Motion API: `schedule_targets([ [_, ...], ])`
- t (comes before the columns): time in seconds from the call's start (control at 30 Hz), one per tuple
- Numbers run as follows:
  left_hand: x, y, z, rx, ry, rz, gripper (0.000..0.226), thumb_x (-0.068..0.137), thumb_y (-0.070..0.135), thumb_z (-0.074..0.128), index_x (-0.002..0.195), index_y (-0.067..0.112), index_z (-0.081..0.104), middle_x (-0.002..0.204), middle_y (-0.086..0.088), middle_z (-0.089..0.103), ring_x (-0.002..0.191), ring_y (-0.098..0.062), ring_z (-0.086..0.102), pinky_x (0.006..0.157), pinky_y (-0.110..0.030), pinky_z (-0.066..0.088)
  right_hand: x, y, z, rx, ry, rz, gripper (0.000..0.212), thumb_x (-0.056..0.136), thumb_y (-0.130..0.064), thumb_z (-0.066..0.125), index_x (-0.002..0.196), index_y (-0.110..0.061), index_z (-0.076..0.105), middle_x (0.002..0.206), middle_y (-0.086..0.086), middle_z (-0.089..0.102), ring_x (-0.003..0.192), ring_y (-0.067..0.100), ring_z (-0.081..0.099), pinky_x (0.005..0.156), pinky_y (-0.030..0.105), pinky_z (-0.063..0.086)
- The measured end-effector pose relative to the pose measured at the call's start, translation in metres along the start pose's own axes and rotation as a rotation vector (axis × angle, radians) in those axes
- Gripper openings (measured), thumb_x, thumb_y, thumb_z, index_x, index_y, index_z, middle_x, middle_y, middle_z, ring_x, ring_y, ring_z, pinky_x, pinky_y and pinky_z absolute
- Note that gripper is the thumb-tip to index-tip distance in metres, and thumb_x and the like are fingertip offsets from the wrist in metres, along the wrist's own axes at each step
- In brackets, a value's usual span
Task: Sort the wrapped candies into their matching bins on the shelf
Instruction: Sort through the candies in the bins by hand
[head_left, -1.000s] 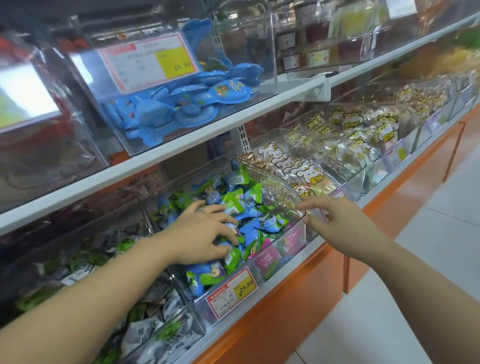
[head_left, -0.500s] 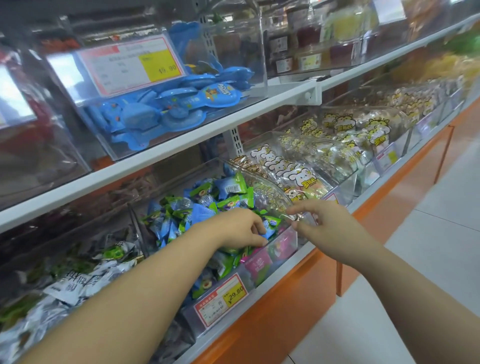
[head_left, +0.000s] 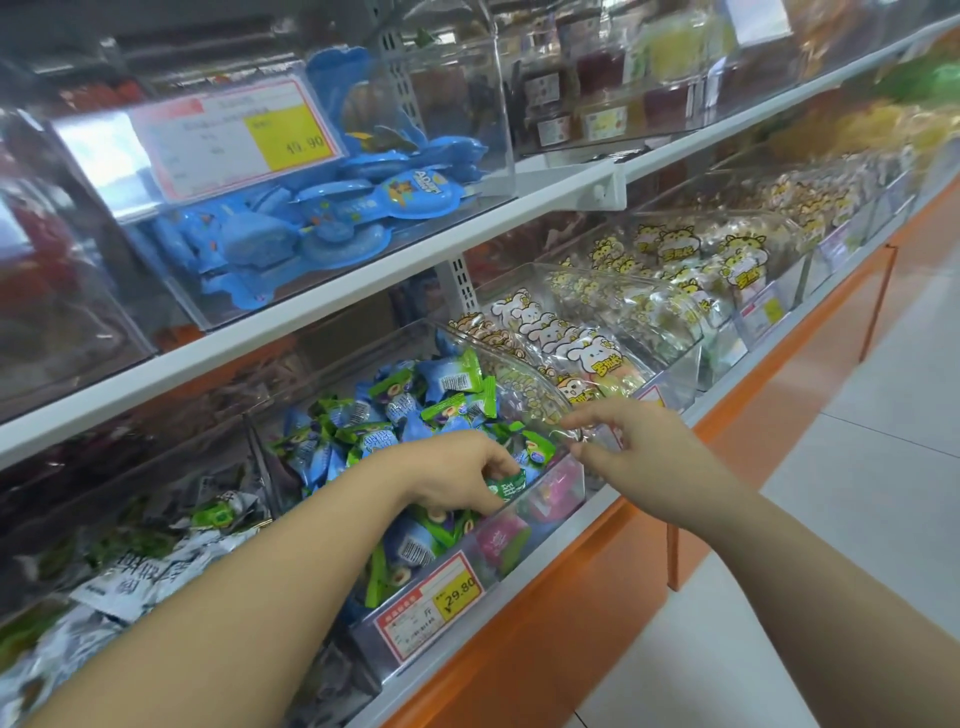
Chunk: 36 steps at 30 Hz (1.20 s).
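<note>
Wrapped candies (head_left: 415, 400) fill the clear bin (head_left: 519, 566) on the near lower shelf (head_left: 608, 499). My left hand (head_left: 457, 478) pinches one green candy (head_left: 506, 487) at the bin's front; my right hand (head_left: 639, 452) seems to pinch its clear lid (head_left: 524, 384) up. I judge a pick underway: next, lift it toward its matching bin.

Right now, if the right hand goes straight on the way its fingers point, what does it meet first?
The clear curved lid of the blue-and-green candy bin; the right hand seems to be at its rim, though depth is unclear.
</note>
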<state>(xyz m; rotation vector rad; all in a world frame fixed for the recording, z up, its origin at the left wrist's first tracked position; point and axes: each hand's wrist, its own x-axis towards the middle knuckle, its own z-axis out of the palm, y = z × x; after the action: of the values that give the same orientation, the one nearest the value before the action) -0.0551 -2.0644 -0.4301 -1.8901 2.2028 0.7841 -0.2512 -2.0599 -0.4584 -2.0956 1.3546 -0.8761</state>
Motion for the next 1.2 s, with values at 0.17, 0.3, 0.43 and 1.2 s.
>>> schedule_targets([
  [0.17,-0.014,-0.004,-0.008,-0.06,0.144,0.069,0.054,0.084,0.029,0.071,0.133,0.018,0.05,0.085,0.014,0.042,0.051,0.005,0.047,0.049,-0.007,0.037,0.0,-0.001,-0.001,0.014,-0.006,0.011,0.025,0.092,-0.021,0.057,0.114,-0.029,0.064,0.128,-0.011,0.058,0.119,0.009,0.05,0.08,0.014,0.031],
  [0.3,-0.02,-0.01,-0.013,-0.187,0.385,0.123,0.056,0.081,0.031,0.072,0.132,0.022,0.052,0.119,0.014,0.055,0.108,0.003,0.051,0.089,-0.013,0.038,0.0,-0.004,0.002,0.032,0.04,0.006,0.025,0.091,-0.022,0.057,0.115,-0.027,0.065,0.124,-0.009,0.06,0.115,0.007,0.051,0.078,0.014,0.03],
  [0.43,-0.026,-0.007,-0.015,-0.39,0.599,0.156,0.049,0.081,0.024,0.073,0.127,0.022,0.056,0.118,0.011,0.056,0.11,-0.002,0.052,0.09,-0.018,0.04,-0.001,-0.015,0.004,0.158,0.109,-0.052,0.028,0.087,-0.023,0.064,0.116,-0.025,0.064,0.109,-0.013,0.061,0.097,0.0,0.053,0.084,0.014,0.036],
  [1.2,-0.185,-0.077,0.033,-1.018,0.953,0.127,0.026,0.094,0.008,0.051,0.106,0.031,0.056,0.098,0.004,0.058,0.073,-0.01,0.071,0.06,-0.02,0.055,-0.036,-0.133,0.077,0.351,-0.074,-0.218,0.011,0.088,-0.026,0.063,0.093,-0.03,0.055,0.069,0.003,0.057,0.049,0.006,0.042,0.052,0.017,0.036],
])
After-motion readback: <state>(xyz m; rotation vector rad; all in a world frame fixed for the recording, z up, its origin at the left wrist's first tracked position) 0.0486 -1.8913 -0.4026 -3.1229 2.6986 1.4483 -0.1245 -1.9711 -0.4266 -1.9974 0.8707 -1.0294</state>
